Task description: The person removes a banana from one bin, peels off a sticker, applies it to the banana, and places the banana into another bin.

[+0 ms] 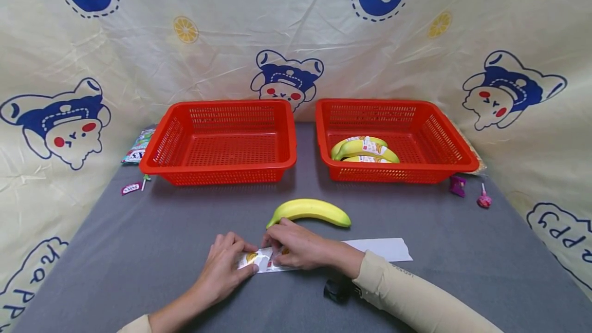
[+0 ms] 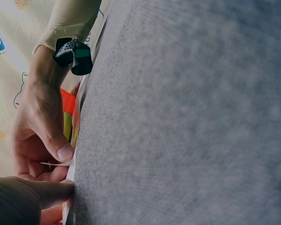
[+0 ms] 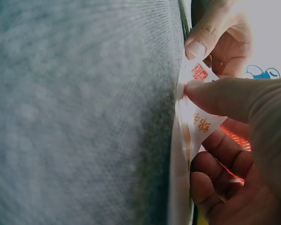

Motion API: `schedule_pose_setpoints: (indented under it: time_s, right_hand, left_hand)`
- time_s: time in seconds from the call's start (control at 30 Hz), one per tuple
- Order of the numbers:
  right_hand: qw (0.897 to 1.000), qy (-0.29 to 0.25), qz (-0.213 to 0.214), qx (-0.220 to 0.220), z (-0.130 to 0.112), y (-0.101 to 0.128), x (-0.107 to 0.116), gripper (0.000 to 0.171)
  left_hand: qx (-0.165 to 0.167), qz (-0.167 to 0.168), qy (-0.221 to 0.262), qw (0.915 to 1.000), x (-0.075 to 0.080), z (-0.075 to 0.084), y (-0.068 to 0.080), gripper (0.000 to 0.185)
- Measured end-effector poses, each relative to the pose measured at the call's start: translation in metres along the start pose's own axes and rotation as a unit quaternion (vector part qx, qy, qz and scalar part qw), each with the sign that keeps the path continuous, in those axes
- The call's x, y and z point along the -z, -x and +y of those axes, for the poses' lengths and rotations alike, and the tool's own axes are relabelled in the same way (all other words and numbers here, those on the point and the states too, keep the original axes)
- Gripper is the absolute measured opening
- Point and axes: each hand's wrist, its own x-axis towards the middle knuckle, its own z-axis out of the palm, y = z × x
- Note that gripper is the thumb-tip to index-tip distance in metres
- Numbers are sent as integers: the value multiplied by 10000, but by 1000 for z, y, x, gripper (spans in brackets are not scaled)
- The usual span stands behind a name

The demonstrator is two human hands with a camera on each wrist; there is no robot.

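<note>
A white strip of banana stickers lies on the grey cloth, its printed left end between both hands. My left hand holds that end, thumb and fingertips on the strip. From the right, my right hand pinches a printed sticker between thumb and fingers. In the right wrist view this sticker is partly lifted and bent; how much still adheres is hidden. A yellow banana with a greenish stem end lies just beyond the right hand, with no sticker visible on it.
Two red baskets stand behind: the left basket shows bare inside, the right basket holds several stickered bananas. Small wrapped sweets and a lollipop lie at the sides. A dark device is on the right wrist.
</note>
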Motion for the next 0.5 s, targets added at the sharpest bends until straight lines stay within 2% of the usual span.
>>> schedule_pose_setpoints:
  time_s: [0.23, 0.5]
  right_hand:
    - [9996, 217, 187, -28, 2, 1, -1, 8]
    - [9988, 218, 402, 161, 1, 3, 3, 5]
  left_hand:
    - [137, -135, -15, 9998, 1, 1, 0, 29]
    - [198, -195, -85, 9996, 1, 1, -1, 29]
